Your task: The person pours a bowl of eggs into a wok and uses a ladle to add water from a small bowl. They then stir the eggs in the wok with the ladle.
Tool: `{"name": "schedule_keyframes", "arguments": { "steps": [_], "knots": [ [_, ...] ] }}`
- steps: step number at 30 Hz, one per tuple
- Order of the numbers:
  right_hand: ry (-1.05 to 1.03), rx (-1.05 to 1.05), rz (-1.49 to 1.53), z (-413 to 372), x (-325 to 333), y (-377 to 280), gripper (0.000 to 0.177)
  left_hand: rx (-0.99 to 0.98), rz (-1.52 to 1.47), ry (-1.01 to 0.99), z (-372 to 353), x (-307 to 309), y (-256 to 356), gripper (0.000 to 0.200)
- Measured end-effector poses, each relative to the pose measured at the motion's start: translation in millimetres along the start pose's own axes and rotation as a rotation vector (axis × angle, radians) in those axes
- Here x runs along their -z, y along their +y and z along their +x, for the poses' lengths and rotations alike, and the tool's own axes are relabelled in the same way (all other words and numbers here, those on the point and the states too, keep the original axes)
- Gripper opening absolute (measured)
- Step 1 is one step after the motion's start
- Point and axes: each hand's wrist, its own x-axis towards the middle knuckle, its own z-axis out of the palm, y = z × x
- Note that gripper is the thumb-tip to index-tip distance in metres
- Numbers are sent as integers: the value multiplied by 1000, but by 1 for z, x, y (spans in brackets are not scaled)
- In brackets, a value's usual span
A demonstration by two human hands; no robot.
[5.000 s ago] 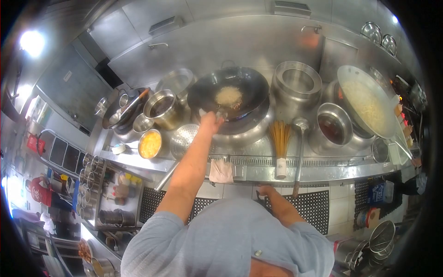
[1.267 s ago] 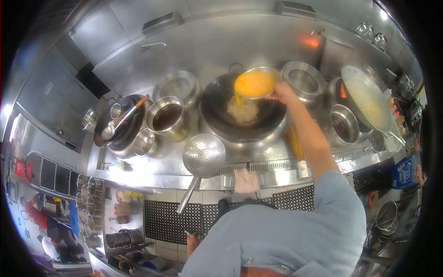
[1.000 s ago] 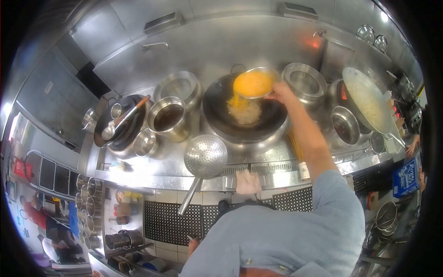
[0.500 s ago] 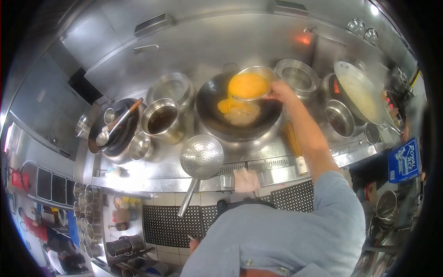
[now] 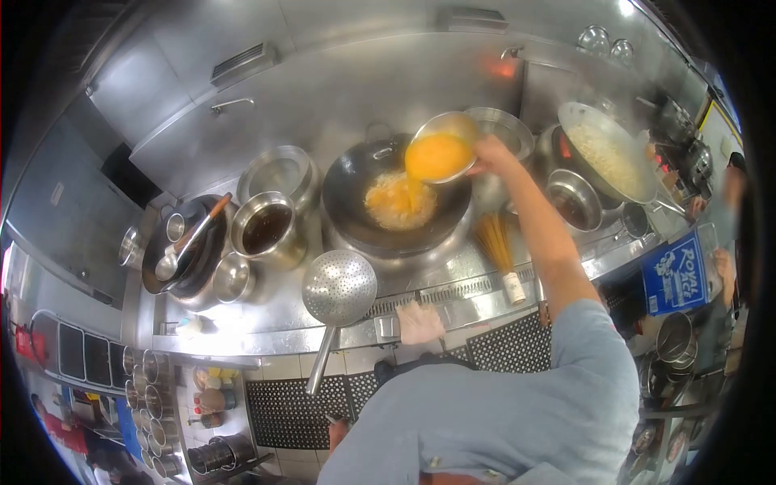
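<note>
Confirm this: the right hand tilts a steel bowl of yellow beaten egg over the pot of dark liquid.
Not right. The head view shows the right hand tilting the steel bowl of yellow beaten egg over the black wok, not over the pot of dark liquid, which stands apart, left of the wok.

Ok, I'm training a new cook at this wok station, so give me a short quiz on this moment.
1. True or false: the right hand tips a round steel bowl of yellow liquid over the black wok.
2. What lies on the counter before the wok? A perforated steel skimmer; B red kettle; C wooden board.
3. What fills the steel pot left of the wok?
Key: 1 true; 2 A; 3 dark liquid.
</note>
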Motion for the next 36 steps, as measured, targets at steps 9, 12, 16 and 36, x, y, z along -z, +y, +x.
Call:
{"name": "schedule_keyframes", "arguments": {
  "steps": [9,12,16,36],
  "knots": [
    [72,45,-63,1,-15,-32,44,356,-366,-11,-20,-6,7,40],
    [67,83,-81,19,-13,-33,46,378,-329,-27,-24,-11,8,37],
    [97,181,-84,7,-27,-55,47,420,-284,-74,-29,-14,12,35],
    [-17,62,-91,74,-14,-36,39,388,-272,-44,-33,-12,25,33]
  ]
}}
